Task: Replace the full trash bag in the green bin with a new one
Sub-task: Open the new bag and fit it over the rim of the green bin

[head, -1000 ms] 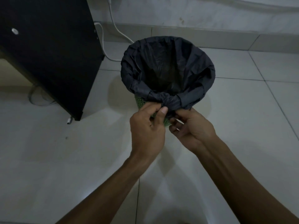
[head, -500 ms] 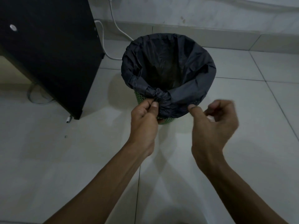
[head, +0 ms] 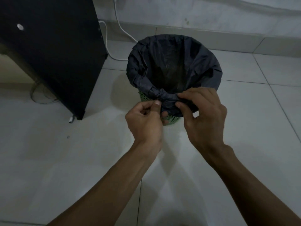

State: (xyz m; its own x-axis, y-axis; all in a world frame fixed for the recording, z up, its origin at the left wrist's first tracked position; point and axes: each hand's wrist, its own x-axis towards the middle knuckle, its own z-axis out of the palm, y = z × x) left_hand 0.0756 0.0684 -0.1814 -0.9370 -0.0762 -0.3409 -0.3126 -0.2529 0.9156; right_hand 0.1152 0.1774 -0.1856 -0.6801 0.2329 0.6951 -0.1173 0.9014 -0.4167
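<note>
Green bin [head: 171, 119] mostly bag-hidden

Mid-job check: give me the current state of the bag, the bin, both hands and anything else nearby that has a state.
black trash bag: lining the bin, mouth open, rim folded over, slack bunched into a knot at the near edge.
green bin: upright on the floor.
left hand: pinching the bag beside the knot.
right hand: fingers gripping the knotted bunch.
white cable: lying loose on the floor.

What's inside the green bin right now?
A black trash bag lines the green bin, folded over its rim. Its dark interior shows no contents; the bottom can't be made out.
</note>
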